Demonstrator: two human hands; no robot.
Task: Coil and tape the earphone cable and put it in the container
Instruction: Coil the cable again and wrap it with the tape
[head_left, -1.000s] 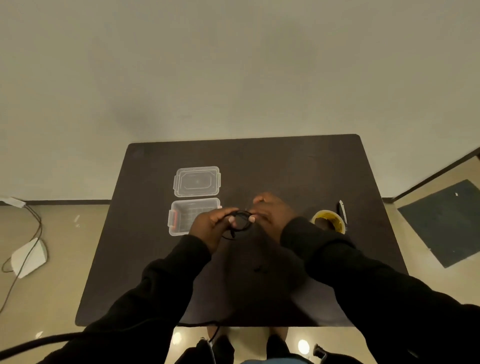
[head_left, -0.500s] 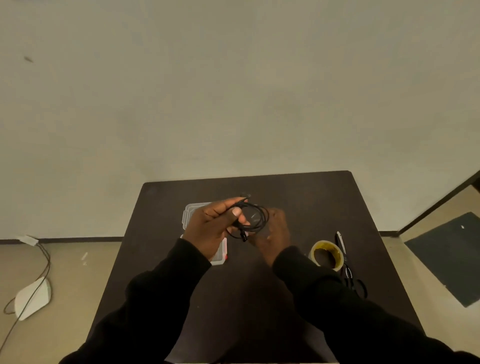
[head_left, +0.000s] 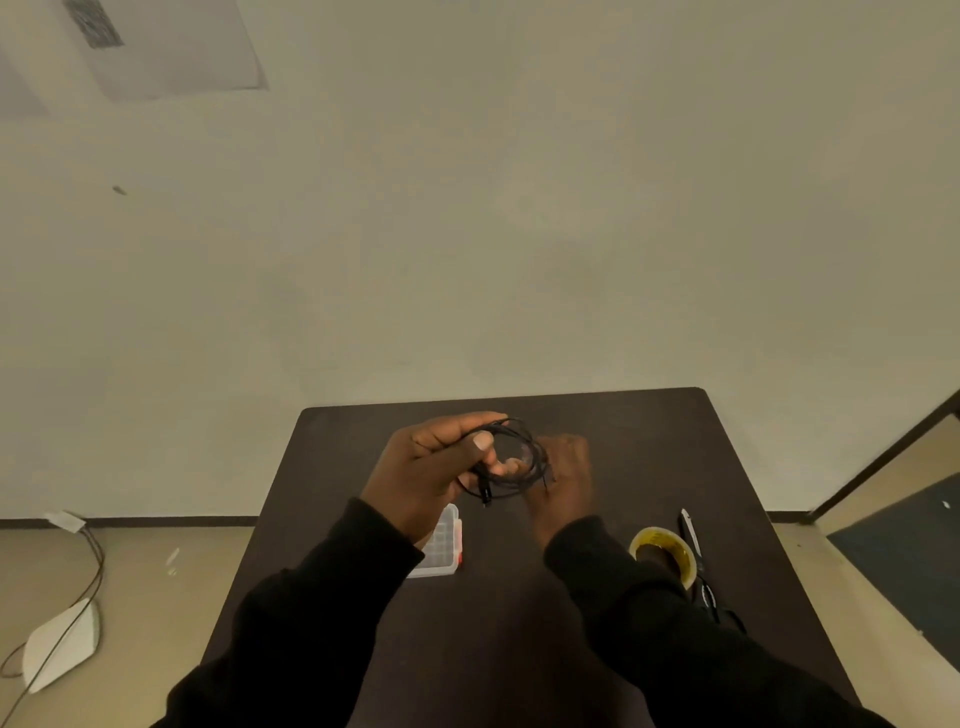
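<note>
The black earphone cable (head_left: 524, 462) is wound into a small loop and held up above the dark table (head_left: 649, 447). My left hand (head_left: 431, 467) pinches the loop's left side between thumb and fingers. My right hand (head_left: 563, 478) is at the loop's right side, fingers touching the strands. A short cable end with a plug hangs below the loop. The clear plastic container (head_left: 441, 545) with red latches sits on the table under my left wrist, mostly hidden. A yellow tape roll (head_left: 665, 553) lies to the right of my right sleeve.
Black scissors (head_left: 698, 566) lie just right of the tape roll, near the table's right edge. A white device with a cable (head_left: 62, 642) rests on the floor to the left. A dark mat (head_left: 909, 561) covers the floor at right.
Both hands have lifted the coiled cable up off the table and away from the container. The camera has tilted upward, so the table sits lower in view and the lid is hidden.
</note>
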